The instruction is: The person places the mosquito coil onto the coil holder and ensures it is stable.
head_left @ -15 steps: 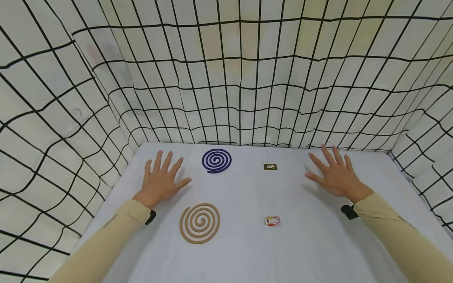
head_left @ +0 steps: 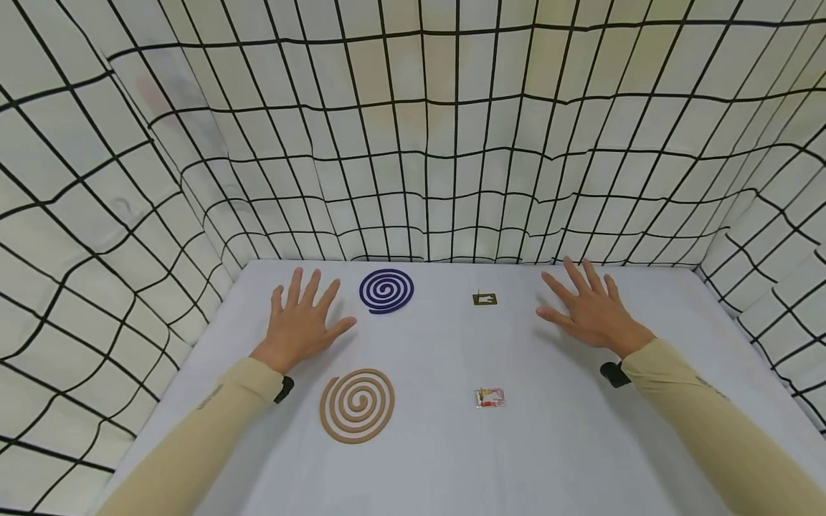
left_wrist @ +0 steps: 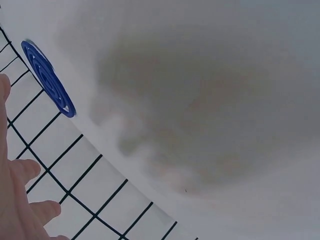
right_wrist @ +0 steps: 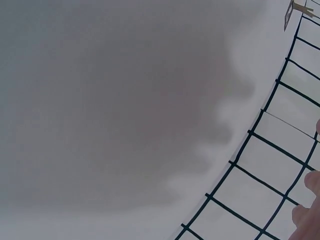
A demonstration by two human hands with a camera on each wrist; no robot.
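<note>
Both hands hover over the white table with fingers spread and nothing in them; their shadows fall on the cloth below. The left hand (head_left: pixel 298 330) is just left of a dark purple-blue mosquito coil (head_left: pixel 386 291), which also shows edge-on in the left wrist view (left_wrist: pixel 47 77). Nearer the body lies a tan mosquito coil (head_left: pixel 357 405). The right hand (head_left: pixel 594 312) is to the right of a small brass-coloured metal stand (head_left: pixel 485 299) with a raised prong. In front of that stand lies a small flat red-and-white packet (head_left: pixel 490 398).
Black netting (head_left: pixel 439 150) over pale walls encloses the white table (head_left: pixel 439 459) at the back and on both sides. Long beige sleeves cover both arms, with a dark band (head_left: pixel 615 374) at each wrist.
Both hands have shifted slightly inward over the table, the left one rightward and the right one leftward. The head view has turned a little, and the coils, stand and packet lie unmoved.
</note>
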